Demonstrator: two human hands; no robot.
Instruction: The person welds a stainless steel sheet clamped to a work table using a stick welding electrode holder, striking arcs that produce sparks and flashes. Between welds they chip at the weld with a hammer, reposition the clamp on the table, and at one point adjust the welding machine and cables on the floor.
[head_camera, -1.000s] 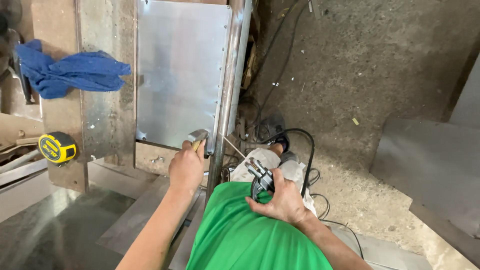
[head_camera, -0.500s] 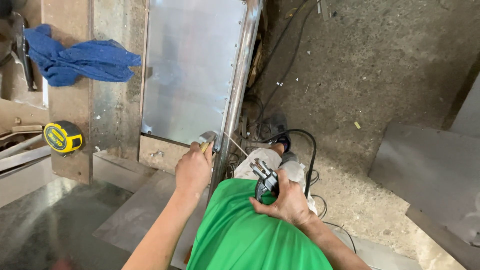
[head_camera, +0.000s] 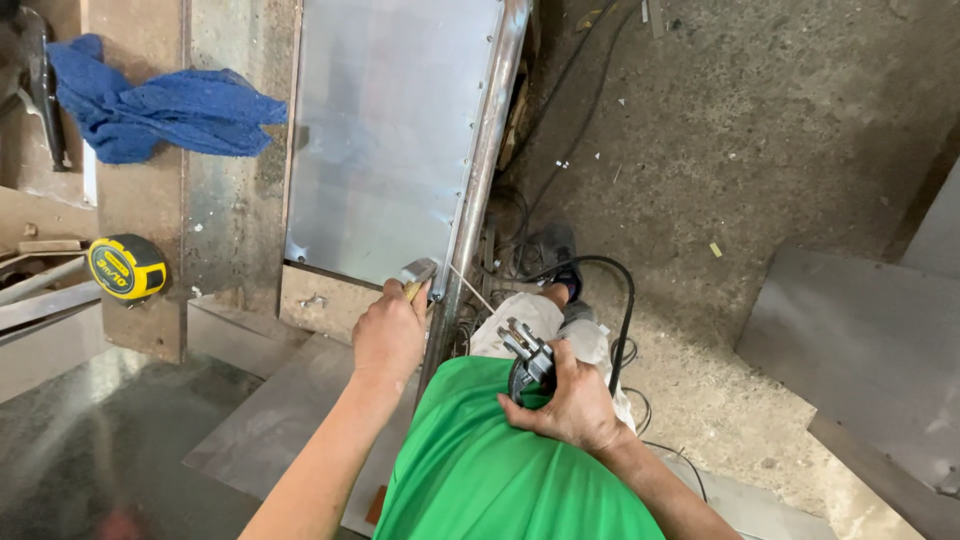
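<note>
Head view. The left hand (head_camera: 390, 335), at lower centre of the frame, is closed around the wooden handle of a small hammer (head_camera: 417, 274); the metal head shows just above the knuckles and sits at the lower right corner of a flat metal sheet (head_camera: 390, 130). Whether the head touches the sheet cannot be told.

The right hand (head_camera: 570, 405), lower centre right, is closed around a black electrical plug (head_camera: 525, 355), prongs pointing to the upper left. A black cable (head_camera: 625, 320) loops from the hand's area up and over a light-coloured trouser leg. The hand rests against a green shirt (head_camera: 500, 470) filling the lower middle of the frame.

The sheet lies on the table (head_camera: 140, 190), its right edge bordered by a rounded metal rail (head_camera: 485, 170) running from top centre down toward the left hand. A blue cloth (head_camera: 150, 110) lies at upper left; a yellow tape measure (head_camera: 125, 268) sits at mid left. Concrete floor (head_camera: 750, 130) occupies the right side, with a grey panel (head_camera: 860, 340) at lower right.
</note>
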